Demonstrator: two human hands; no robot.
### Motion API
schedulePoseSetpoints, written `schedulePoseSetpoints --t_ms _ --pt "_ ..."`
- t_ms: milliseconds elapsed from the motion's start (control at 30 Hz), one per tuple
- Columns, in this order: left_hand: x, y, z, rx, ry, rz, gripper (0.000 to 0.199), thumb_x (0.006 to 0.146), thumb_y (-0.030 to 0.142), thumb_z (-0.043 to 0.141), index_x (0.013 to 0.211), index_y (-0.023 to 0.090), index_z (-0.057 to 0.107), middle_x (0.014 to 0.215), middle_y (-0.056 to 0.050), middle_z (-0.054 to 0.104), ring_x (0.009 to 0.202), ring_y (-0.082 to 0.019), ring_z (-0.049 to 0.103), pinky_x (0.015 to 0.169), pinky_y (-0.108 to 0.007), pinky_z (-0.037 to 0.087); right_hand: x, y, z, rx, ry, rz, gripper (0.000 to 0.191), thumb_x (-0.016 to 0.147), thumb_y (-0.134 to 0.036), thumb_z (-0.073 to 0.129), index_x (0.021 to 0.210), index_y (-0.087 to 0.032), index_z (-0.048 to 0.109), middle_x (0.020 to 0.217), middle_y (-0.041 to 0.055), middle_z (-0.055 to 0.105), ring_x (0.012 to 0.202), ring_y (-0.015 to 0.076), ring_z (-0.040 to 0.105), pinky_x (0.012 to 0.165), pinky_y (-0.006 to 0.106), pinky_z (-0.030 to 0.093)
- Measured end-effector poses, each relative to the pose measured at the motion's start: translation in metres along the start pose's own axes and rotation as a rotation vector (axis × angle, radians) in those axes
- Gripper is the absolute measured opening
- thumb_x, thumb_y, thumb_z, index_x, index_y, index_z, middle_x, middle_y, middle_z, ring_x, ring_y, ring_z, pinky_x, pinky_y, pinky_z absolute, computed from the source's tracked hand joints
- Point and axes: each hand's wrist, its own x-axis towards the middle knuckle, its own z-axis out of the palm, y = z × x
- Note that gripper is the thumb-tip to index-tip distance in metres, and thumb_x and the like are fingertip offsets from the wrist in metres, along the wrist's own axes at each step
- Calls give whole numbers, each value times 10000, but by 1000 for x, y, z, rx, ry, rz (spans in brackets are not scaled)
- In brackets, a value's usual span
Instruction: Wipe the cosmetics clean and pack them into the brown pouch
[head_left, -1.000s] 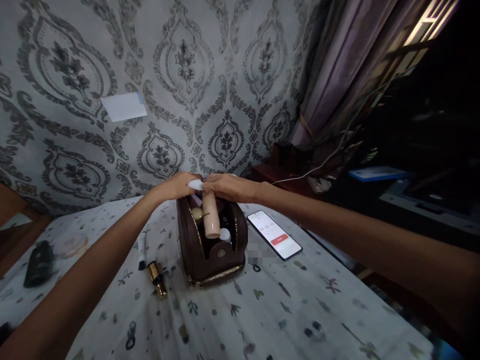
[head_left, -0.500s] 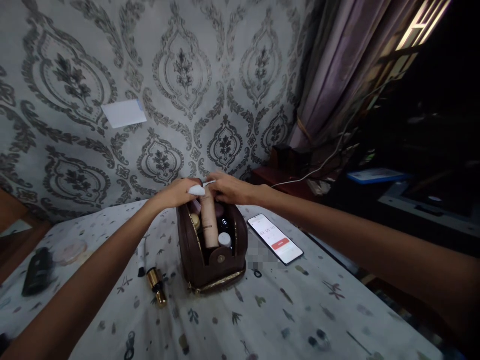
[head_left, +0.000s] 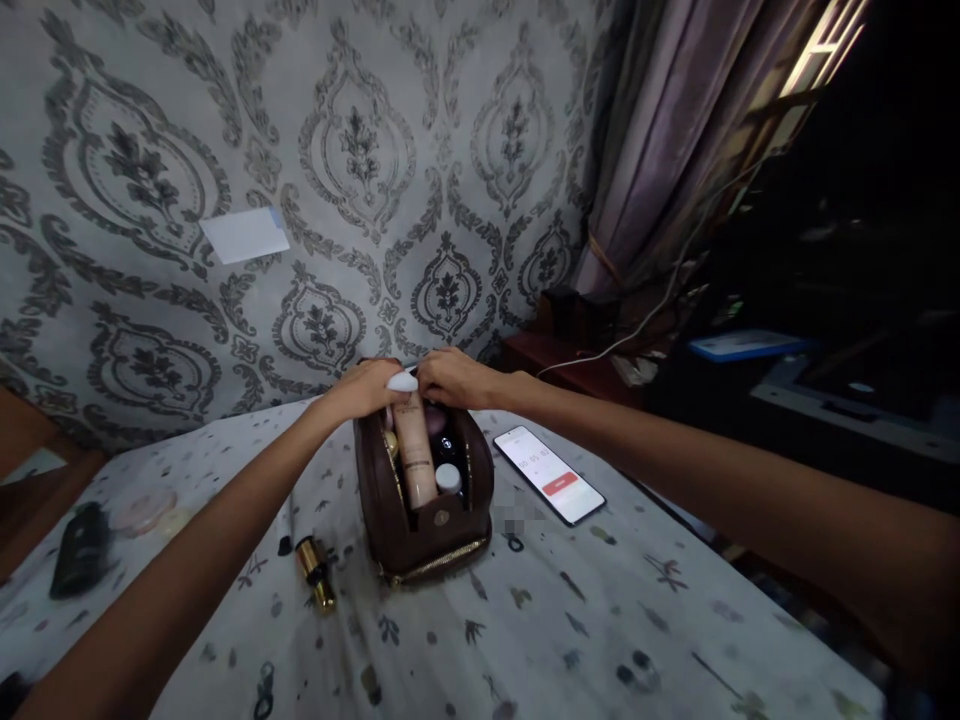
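A dark brown bag (head_left: 427, 545) with a gold zip stands unzipped on the patterned cloth. Inside it lie a beige tube (head_left: 414, 450), a white-capped container (head_left: 448, 480) and dark round items. My left hand (head_left: 365, 388) is closed at the bag's back left edge, its thumb by the tube's white end (head_left: 402, 382). Close beside it, my right hand (head_left: 452, 380) has its fingers curled at the back right edge. What the fingers of either hand grip is too hidden to make out.
A phone (head_left: 550, 475) with a lit screen lies right of the bag. To the left are a gold-and-black item (head_left: 315, 573), a dark bottle (head_left: 80, 550) and a pinkish round item (head_left: 142, 510). A patterned wall (head_left: 360, 200) rises behind.
The beige tube has shifted slightly left and down in the bag. My right hand's fingers have come down onto the bag's back edge. The view has shifted slightly.
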Motion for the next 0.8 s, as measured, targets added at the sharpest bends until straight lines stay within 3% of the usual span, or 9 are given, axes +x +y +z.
schedulePoseSetpoints --t_ms 200,300,400,467,633,800 --pt "6 13 4 111 -27 -130 172 768 275 620 921 205 657 959 -107 736 970 -308 662 772 -331 454 -18 -32 -12 -90 83 75 228 925 -194 527 805 -125 708 928 145 707 966 266 594 902 393 347" --pt "6 15 4 149 -39 -154 170 788 267 600 935 209 662 1046 -117 735 1023 -306 658 786 -327 454 -34 -57 -16 -27 78 -119 176 918 -210 561 838 -147 705 925 124 711 939 257 596 865 377 364" --pt "7 16 4 176 -61 -175 162 795 286 614 929 212 667 1080 -113 735 1016 -297 660 769 -315 453 -41 -76 -16 57 -29 -378 153 910 -167 572 844 -167 710 910 98 723 888 225 605 777 330 381" --pt "7 17 4 184 -72 -189 178 800 313 625 938 211 671 1072 -111 738 994 -294 665 752 -311 453 -42 -82 -16 67 -98 -443 184 924 -173 563 828 -169 720 849 87 725 795 203 605 703 316 367" --pt "5 19 2 182 -71 -180 190 813 321 617 948 208 688 1075 -104 741 1004 -289 669 743 -305 456 -43 -89 -22 108 -175 -395 211 921 -326 632 845 -182 766 706 39 707 652 166 569 556 295 270" --pt "3 21 -1 182 -67 -166 184 816 310 624 959 216 692 1085 -80 744 1017 -259 669 755 -287 459 -45 -93 -26 76 -293 -306 274 946 -400 586 912 -200 771 754 34 725 665 151 578 519 278 205"
